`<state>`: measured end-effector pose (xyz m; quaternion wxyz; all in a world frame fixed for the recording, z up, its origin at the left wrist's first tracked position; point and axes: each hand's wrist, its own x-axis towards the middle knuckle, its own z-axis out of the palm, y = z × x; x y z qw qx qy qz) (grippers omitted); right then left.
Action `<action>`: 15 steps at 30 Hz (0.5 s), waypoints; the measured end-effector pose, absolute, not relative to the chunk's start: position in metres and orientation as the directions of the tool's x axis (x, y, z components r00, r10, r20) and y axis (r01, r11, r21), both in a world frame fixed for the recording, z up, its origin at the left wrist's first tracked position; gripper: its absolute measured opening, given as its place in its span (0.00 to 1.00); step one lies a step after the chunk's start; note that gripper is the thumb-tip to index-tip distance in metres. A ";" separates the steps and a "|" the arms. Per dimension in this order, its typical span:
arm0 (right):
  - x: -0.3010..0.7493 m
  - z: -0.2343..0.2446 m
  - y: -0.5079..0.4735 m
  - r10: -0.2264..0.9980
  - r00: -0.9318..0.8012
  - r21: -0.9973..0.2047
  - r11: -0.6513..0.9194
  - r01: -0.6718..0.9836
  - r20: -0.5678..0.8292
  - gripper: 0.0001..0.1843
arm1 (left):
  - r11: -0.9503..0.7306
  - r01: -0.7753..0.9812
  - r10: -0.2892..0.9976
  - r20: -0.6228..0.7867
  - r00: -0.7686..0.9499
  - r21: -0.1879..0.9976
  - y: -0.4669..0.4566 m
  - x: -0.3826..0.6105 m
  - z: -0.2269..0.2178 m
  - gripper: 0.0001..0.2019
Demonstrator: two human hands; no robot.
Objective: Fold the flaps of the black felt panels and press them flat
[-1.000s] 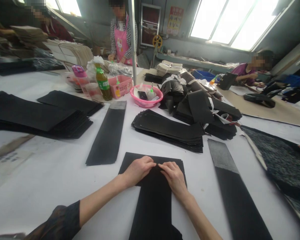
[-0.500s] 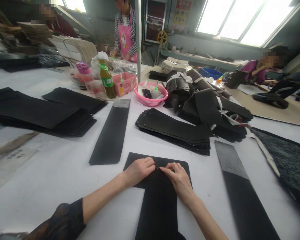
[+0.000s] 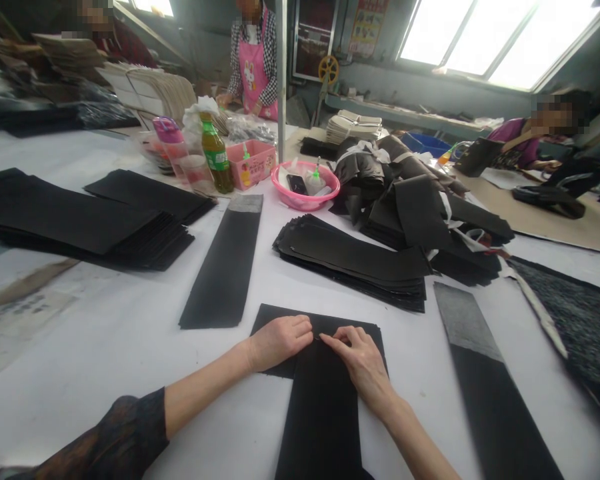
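Both hands work at the spot where a long black strip [image 3: 323,413] lies over a black panel [image 3: 275,367] set crosswise beneath it, on the white table. My left hand [image 3: 285,341] is closed at the left part of the strip's far end, its fingertips bent down onto the material. From the right, my right hand [image 3: 363,360] pinches the same end between thumb and forefinger. A small pale glint shows between the fingertips; what it is I cannot make out. The strip's near end runs out of the frame.
Black strips with grey ends lie to the left [image 3: 225,260] and right [image 3: 490,380]. Beyond are stacked black panels [image 3: 350,260], another stack [image 3: 80,213], a pink basin [image 3: 305,190], a green-labelled bottle [image 3: 216,157] and bundled dark pieces [image 3: 410,200]. Other people work farther back.
The whole view has shifted slightly, so things sit a little farther right. Both hands keep nearly the same place and grip at the strip's end.
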<state>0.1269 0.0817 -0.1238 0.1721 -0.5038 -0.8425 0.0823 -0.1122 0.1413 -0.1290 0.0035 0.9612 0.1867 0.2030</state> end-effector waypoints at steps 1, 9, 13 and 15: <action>0.127 -0.123 0.082 0.876 -0.435 -0.307 0.480 0.822 0.208 0.26 | -0.934 0.349 0.353 0.379 0.855 0.082 0.142 -0.112 -0.129 0.09; 0.126 -0.122 0.081 0.888 -0.437 -0.276 0.461 0.844 0.146 0.26 | -0.957 0.284 0.284 0.393 0.875 0.060 0.145 -0.112 -0.125 0.08; 0.125 -0.120 0.081 0.893 -0.435 -0.269 0.450 0.852 0.116 0.27 | -0.962 0.272 0.261 0.390 0.883 0.027 0.145 -0.111 -0.122 0.07; 0.125 -0.119 0.080 0.892 -0.438 -0.265 0.451 0.853 0.108 0.27 | -0.961 0.275 0.261 0.385 0.885 0.019 0.145 -0.111 -0.123 0.07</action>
